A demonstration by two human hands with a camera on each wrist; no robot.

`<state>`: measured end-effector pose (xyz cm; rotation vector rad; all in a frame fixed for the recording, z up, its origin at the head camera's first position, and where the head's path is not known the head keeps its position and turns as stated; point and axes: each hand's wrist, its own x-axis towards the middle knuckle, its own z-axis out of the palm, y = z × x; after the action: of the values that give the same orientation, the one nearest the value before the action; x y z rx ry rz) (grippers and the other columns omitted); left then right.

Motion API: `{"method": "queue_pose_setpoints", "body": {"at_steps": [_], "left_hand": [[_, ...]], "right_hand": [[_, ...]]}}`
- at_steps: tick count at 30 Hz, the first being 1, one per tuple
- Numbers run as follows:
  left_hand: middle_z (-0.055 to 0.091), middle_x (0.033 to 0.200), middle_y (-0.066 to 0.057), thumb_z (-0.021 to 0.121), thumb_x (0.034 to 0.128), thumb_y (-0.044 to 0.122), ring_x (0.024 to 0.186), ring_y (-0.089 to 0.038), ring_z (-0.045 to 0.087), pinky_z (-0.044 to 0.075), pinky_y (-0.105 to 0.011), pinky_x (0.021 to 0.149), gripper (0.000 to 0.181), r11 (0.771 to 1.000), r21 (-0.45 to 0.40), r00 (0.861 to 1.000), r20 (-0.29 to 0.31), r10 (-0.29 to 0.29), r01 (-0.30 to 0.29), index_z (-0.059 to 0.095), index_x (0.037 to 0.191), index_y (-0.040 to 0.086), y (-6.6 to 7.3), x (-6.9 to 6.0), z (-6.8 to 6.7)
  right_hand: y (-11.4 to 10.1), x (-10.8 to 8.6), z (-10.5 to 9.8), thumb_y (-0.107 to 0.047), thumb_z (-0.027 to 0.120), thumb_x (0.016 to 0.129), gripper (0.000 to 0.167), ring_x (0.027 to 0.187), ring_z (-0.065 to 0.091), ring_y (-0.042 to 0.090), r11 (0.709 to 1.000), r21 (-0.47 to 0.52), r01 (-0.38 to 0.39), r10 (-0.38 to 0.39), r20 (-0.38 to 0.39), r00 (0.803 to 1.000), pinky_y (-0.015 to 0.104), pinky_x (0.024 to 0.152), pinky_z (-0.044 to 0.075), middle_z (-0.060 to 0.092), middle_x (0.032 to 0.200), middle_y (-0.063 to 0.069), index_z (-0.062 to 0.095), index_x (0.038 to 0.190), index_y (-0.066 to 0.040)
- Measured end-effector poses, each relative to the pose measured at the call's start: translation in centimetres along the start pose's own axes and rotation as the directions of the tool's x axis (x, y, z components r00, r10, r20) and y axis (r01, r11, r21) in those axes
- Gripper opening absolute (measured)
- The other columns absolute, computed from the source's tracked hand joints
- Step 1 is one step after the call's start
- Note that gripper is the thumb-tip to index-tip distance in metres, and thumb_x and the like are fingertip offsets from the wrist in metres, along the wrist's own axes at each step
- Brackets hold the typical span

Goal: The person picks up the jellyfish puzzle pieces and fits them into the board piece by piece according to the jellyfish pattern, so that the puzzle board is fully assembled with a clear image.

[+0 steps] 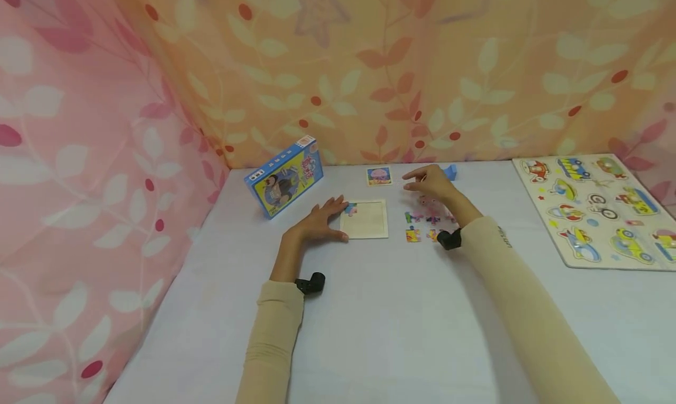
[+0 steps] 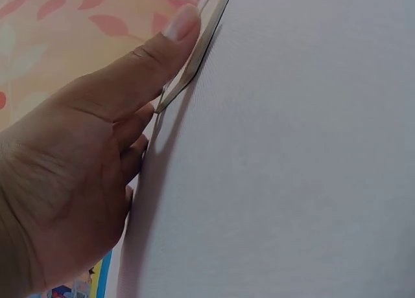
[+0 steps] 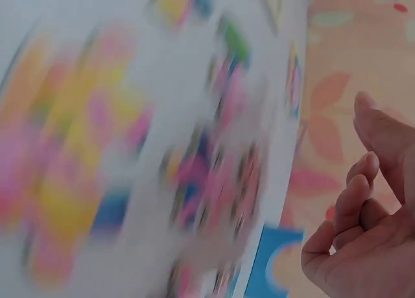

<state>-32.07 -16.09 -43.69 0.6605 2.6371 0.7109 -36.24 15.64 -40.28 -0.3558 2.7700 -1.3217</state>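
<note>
In the head view a small white puzzle tray (image 1: 368,222) lies on the table with one puzzle piece (image 1: 351,208) in its upper left corner. My left hand (image 1: 318,221) rests at the tray's left side, fingers spread at the top corner and thumb on the lower edge; the left wrist view shows the thumb (image 2: 172,42) against the rim. Above the loose pieces hovers my right hand (image 1: 434,184), with thumb and index finger apart and the other fingers loosely bent. Nothing shows in its grasp. Puzzle pieces (image 1: 413,235) lie beneath it, partly hidden by the wrist.
A small picture card (image 1: 379,176) lies behind the tray. At the back left stands a blue puzzle box (image 1: 287,181). A blue object (image 1: 450,172) sits behind the right hand. To the right lies a large board (image 1: 597,210) with vehicle pictures.
</note>
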Motion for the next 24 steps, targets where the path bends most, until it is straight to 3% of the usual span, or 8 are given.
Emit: {"method": "queue_pose_setpoints", "body": {"at_steps": [5,10,15,21,24], "left_hand": [[0.005,0.156,0.005,0.073,0.0721,0.048,0.144,-0.018,-0.002,-0.003,-0.043,0.117,0.095,0.999,0.042,0.998,0.057,-0.021,0.019,0.020,0.147,0.024,0.5,0.2,-0.5],[0.008,0.156,0.004,0.075,0.0701,0.046,0.144,-0.020,0.002,0.002,-0.045,0.117,0.096,0.997,0.053,0.995,0.080,-0.063,0.059,0.022,0.147,0.024,1.2,0.1,-1.0],[0.009,0.156,0.005,0.076,0.0689,0.045,0.144,-0.020,0.003,0.003,-0.046,0.117,0.095,0.995,0.052,0.993,0.068,-0.093,0.089,0.024,0.146,0.025,1.2,-0.1,-1.3],[0.009,0.156,0.003,0.076,0.0696,0.043,0.144,-0.021,0.003,0.002,-0.046,0.117,0.095,0.997,0.042,0.995,0.066,-0.072,0.070,0.024,0.146,0.023,1.2,-0.2,-1.1],[0.008,0.156,0.004,0.075,0.0706,0.045,0.144,-0.020,0.003,0.003,-0.046,0.117,0.095,0.996,0.056,0.995,0.070,-0.071,0.067,0.023,0.147,0.024,1.3,0.0,-1.0]], "right_hand": [[2.9,-2.1,-2.8,-0.018,0.068,0.082,0.034,0.061,0.039,0.017,0.989,-0.145,-0.031,0.037,0.037,0.999,0.024,0.049,0.033,0.046,0.073,0.006,0.065,0.112,-0.002],[4.7,-3.1,-3.8,-0.018,0.068,0.082,0.036,0.069,0.039,0.019,0.976,-0.214,-0.041,0.059,0.081,0.995,0.027,0.056,0.031,0.044,0.071,0.006,0.064,0.114,-0.002],[4.9,-2.9,-3.6,-0.019,0.069,0.081,0.037,0.069,0.036,0.020,0.978,-0.208,-0.017,0.039,0.101,0.994,0.028,0.058,0.029,0.041,0.069,0.005,0.064,0.115,-0.004],[4.4,-2.6,-3.1,-0.023,0.068,0.082,0.038,0.068,0.042,0.019,0.966,-0.257,-0.022,0.056,0.128,0.990,0.027,0.056,0.032,0.048,0.071,0.006,0.064,0.116,-0.008],[4.4,-2.6,-3.2,-0.024,0.068,0.082,0.036,0.073,0.043,0.021,0.953,-0.302,-0.030,0.067,0.112,0.992,0.033,0.063,0.033,0.050,0.073,0.006,0.066,0.115,-0.010]]}}
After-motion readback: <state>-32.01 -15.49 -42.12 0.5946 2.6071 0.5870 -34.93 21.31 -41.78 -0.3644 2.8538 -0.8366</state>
